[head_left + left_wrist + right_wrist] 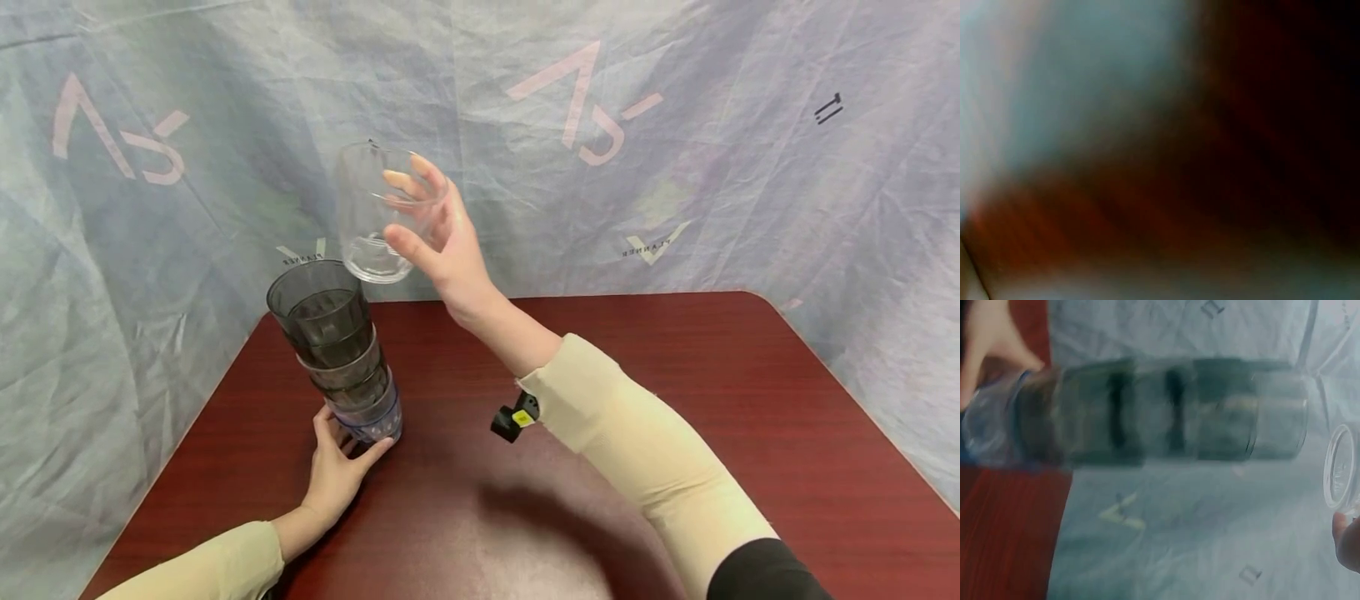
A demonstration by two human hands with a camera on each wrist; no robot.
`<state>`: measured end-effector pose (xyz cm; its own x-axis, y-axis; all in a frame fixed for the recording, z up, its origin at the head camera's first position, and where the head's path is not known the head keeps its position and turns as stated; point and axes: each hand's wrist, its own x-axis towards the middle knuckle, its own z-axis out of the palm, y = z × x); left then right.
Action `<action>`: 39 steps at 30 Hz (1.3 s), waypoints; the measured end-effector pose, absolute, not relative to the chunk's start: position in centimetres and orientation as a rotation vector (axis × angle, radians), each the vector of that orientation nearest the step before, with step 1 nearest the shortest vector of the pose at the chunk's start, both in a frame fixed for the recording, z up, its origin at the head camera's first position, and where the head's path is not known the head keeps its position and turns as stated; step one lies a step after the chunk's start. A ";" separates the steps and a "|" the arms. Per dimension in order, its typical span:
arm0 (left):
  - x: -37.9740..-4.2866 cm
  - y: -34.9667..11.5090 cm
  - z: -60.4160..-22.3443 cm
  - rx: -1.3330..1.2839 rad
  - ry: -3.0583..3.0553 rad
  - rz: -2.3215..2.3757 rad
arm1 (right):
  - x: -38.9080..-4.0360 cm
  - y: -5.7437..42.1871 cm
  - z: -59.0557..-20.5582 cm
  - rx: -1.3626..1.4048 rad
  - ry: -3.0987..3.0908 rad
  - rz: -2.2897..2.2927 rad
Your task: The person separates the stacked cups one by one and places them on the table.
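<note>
A stack of glasses stands on the table at left in the head view, with a smoky grey tumbler (318, 321) at its top and more dark glass beneath. Its lowest piece is a blue-patterned glass (381, 423). My left hand (335, 471) grips that bottom glass, thumb on one side and fingers on the other. Up in the air, beside and above the stack's top, my right hand (453, 246) holds a clear glass (363, 212) by its side, mouth up. The right wrist view shows the stack sideways, and the clear glass's base (1337, 465) apart from it.
The dark red table (465, 375) has a back edge close behind the stack. A printed grey cloth (510, 208) hangs behind and at both sides. A small black camera (513, 417) sits at the right wrist. The left wrist view is dark and blurred.
</note>
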<state>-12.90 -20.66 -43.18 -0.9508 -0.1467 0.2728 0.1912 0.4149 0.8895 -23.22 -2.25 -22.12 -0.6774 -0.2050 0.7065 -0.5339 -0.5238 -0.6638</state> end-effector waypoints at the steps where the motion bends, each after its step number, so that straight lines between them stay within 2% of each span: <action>1: -12.9 -20.7 -43.2 -0.035 -2.365 -1.553 | -23.5 -1.7 -22.5 1.142 -1.412 2.293; 8: -13.7 -21.3 -44.5 -0.028 -2.332 -1.560 | -25.9 2.1 -26.1 1.104 -1.513 2.172; 15: -14.7 -22.2 -46.9 -0.014 -2.314 -1.579 | -27.4 5.0 -30.7 0.906 -1.726 2.102; 22: -14.4 -21.8 -46.2 -0.020 -2.308 -1.586 | -29.1 6.6 -35.2 0.611 -1.978 2.016; 28: -13.6 -21.0 -44.4 -0.041 -2.317 -1.543 | -30.3 7.9 -38.7 0.525 -2.110 1.941; 39: -14.9 -22.3 -47.1 -0.033 -2.314 -1.563 | -32.1 10.0 -42.4 0.375 -2.335 1.894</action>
<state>-14.87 -22.32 -47.08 -0.9396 -0.1723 0.2957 0.2099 0.3922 0.8956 -32.12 10.02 -42.39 -0.9634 -0.1205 0.2396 -0.2593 0.1904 -0.9468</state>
